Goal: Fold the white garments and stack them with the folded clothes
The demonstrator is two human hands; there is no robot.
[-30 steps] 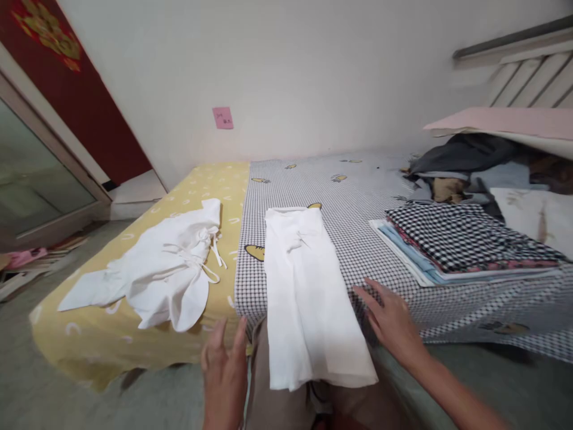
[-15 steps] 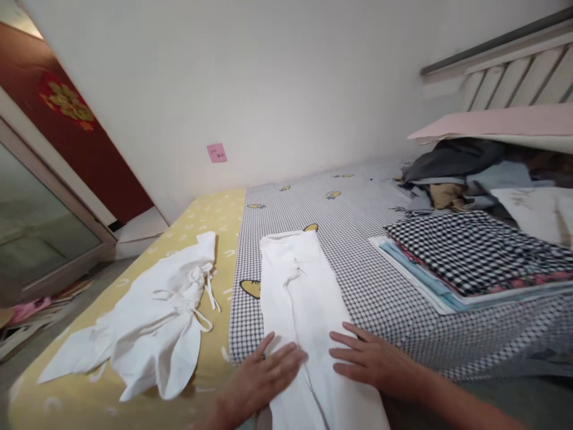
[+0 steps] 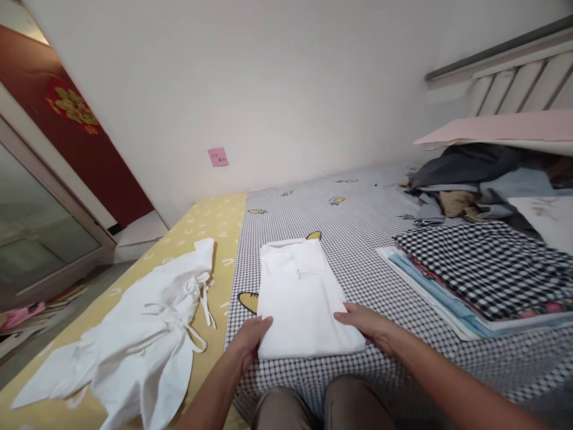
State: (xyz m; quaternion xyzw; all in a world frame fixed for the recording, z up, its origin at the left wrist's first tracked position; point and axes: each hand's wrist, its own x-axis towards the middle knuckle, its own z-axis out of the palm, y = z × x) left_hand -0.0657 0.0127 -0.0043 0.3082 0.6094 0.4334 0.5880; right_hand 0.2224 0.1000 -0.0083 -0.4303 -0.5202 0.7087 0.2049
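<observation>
A folded white garment (image 3: 302, 304) lies in front of me on the checked bedspread, its near half turned up over the far half. At its left edge my left hand (image 3: 253, 337) is closed, thumb on top and the other fingers hidden beneath the cloth. My right hand (image 3: 364, 322) grips the right edge in the same way, with its fingers mostly under the garment. To the left, a crumpled white garment with tie strings (image 3: 156, 328) is spread on the yellow sheet.
On the right lies a stack of folded cloths topped by a black-and-white checked cloth (image 3: 487, 263). Behind it are heaped dark clothes (image 3: 465, 170) under a pink sheet (image 3: 501, 126). The bedspread (image 3: 304, 203) meets a white wall carrying a pink note (image 3: 218, 156).
The garment's near part, which hung toward me, is now folded up over the rest. My hands have gone from lying flat on it to holding its two sides.
</observation>
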